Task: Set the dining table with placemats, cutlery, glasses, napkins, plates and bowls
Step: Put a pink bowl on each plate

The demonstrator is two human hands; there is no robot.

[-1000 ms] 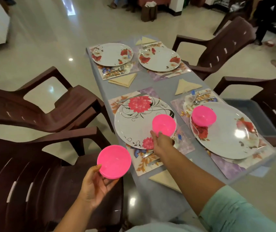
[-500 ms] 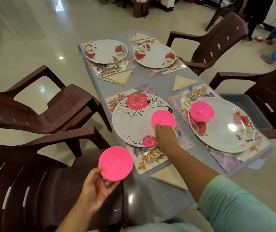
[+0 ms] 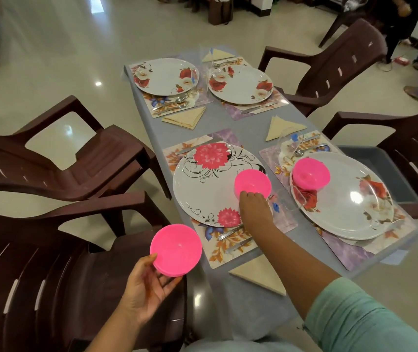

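Head view: right hand (image 3: 252,203) gripping pink bowl (image 3: 253,183) on near-left plate (image 3: 210,184); left hand (image 3: 147,283) holding remaining bowls (image 3: 176,246). Best released gently, bowl settled flat, well inside rim.

Just one camera here, worn on the person's head, wide-angle. It looks forward and steeply down along the worktop (image 3: 251,120) from its near end, so the near place settings sit close and big while the far plates shrink. Both forearms reach in from the bottom edge. Straight lines bend toward the frame edges.
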